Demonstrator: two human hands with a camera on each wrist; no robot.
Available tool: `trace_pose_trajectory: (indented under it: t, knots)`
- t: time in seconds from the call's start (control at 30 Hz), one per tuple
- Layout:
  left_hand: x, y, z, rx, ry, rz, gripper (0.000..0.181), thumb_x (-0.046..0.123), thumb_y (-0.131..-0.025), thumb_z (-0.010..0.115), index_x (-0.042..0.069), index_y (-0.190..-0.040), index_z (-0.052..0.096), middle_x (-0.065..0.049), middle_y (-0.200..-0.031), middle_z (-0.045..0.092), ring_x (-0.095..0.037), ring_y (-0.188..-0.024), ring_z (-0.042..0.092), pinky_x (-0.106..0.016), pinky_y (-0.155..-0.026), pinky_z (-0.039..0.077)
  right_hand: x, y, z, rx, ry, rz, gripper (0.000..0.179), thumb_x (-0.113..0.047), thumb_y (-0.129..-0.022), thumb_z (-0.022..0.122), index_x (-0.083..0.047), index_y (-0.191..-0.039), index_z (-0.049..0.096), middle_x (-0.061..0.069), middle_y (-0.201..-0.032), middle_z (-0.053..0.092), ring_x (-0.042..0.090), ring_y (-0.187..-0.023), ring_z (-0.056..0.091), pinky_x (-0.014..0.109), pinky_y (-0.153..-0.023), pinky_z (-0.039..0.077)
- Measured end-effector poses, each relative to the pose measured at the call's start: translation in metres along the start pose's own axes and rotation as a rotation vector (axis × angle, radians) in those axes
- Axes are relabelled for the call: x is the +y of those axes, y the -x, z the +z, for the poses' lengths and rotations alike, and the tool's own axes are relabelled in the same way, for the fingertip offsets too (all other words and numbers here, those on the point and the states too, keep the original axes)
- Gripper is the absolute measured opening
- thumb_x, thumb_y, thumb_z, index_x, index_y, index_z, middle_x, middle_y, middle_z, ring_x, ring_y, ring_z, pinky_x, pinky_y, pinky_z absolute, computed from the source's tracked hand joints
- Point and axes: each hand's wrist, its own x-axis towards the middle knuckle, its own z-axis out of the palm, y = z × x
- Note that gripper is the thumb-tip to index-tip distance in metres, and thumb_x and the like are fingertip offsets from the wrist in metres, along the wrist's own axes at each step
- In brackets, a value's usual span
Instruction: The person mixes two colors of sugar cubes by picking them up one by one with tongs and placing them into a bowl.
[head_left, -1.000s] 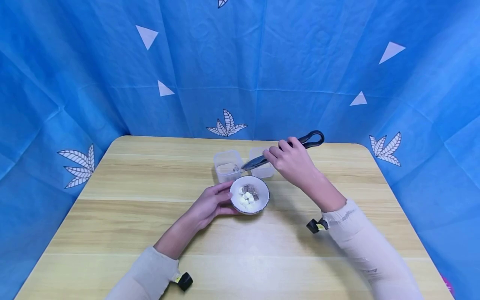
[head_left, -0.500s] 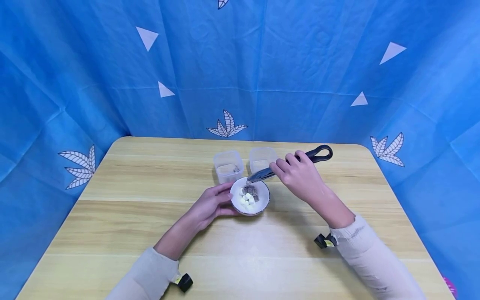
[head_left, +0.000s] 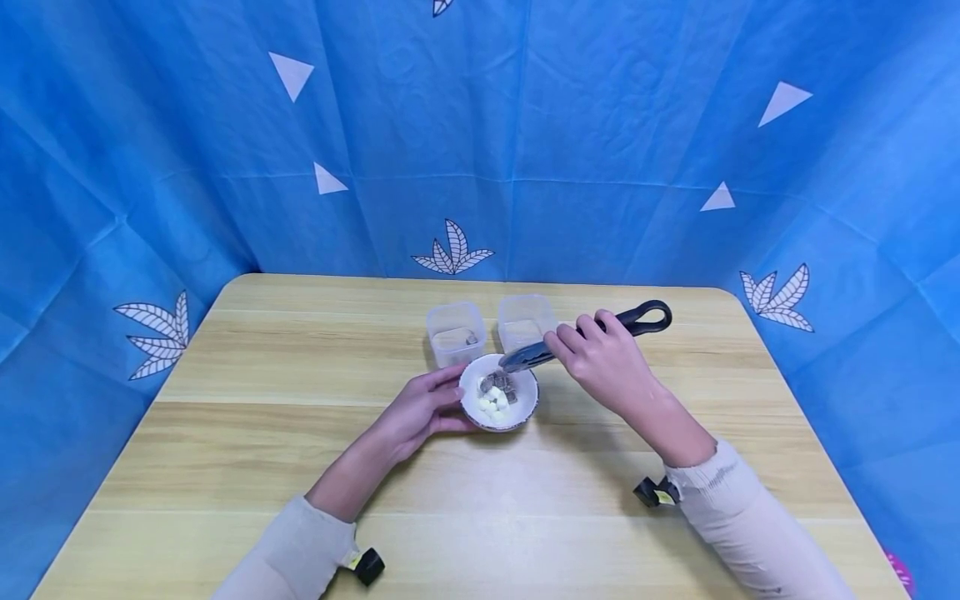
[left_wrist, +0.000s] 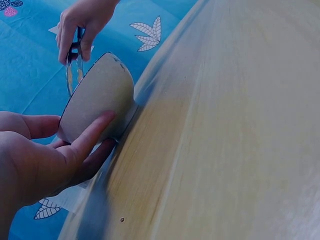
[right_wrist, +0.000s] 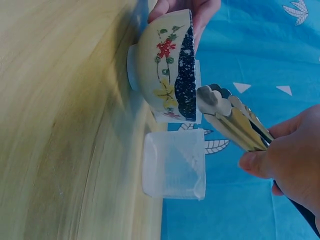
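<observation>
A round bowl [head_left: 527,408] sits on the table, with several white pieces [head_left: 492,405] and several dark cubes [head_left: 499,382] inside. My left hand [head_left: 420,408] grips it from the left, thumb and fingers spread around its side. In the right wrist view the bowl's outer wall [right_wrist: 152,65] has painted flowers and a dark speckled band. My right hand [head_left: 602,365] holds metal tongs [head_left: 527,357] with black handles. Their scalloped tips [right_wrist: 212,100] are at the bowl's rim, over its far right part. I cannot tell whether anything is between the tips.
Just behind the bowl stand two clear plastic containers, a left one [head_left: 454,356] with a small dark piece [head_left: 471,339] in it and a right one [head_left: 522,308]. A blue patterned curtain [head_left: 570,125] hangs behind the wooden table [head_left: 285,367].
My right hand and the tongs have moved right and nearer, from beside the left container to over the bowl. My left hand and the bowl have stayed in place.
</observation>
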Motion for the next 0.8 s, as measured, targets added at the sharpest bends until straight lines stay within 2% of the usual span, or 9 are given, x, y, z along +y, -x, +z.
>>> trace_pose_trajectory:
  t: [0.17,0.43,0.63,0.8]
  knots:
    - [0.000,0.001,-0.001,-0.002,0.001,-0.002,0.060,0.002,-0.105,0.049,0.007,-0.162,0.032,-0.023,-0.165,0.035,-0.041,-0.137,0.055,-0.052,-0.101,0.062,0.000,-0.002,-0.001,-0.009,0.005,0.007,0.031,-0.004,-0.103,0.045,-0.011,-0.108,0.074,0.001,-0.088,0.074,0.028,-0.081,0.067,0.043,-0.079,0.059]
    - [-0.001,0.000,-0.001,0.004,0.009,-0.001,0.060,0.001,-0.104,0.049,0.007,-0.162,0.032,-0.023,-0.165,0.036,-0.041,-0.137,0.056,-0.052,-0.100,0.062,0.002,-0.011,-0.004,0.000,0.017,-0.007,0.030,-0.003,-0.104,0.046,-0.010,-0.113,0.073,0.003,-0.089,0.074,0.029,-0.078,0.065,0.043,-0.075,0.060]
    - [-0.001,0.001,0.002,0.031,0.003,0.018,0.059,-0.001,-0.104,0.047,0.005,-0.161,0.033,-0.025,-0.164,0.037,-0.043,-0.136,0.056,-0.051,-0.098,0.063,0.007,-0.028,-0.008,0.000,0.023,-0.025,0.028,-0.001,-0.104,0.046,-0.009,-0.114,0.071,0.003,-0.088,0.071,0.028,-0.072,0.059,0.038,-0.066,0.053]
    - [-0.001,0.002,0.008,0.057,-0.008,0.036,0.058,-0.002,-0.104,0.046,0.003,-0.160,0.034,-0.026,-0.163,0.038,-0.044,-0.135,0.057,-0.050,-0.097,0.064,0.010,-0.046,-0.008,-0.059,0.020,-0.039,0.026,-0.002,-0.105,0.048,-0.010,-0.117,0.069,0.003,-0.092,0.072,0.028,-0.078,0.062,0.037,-0.067,0.052]
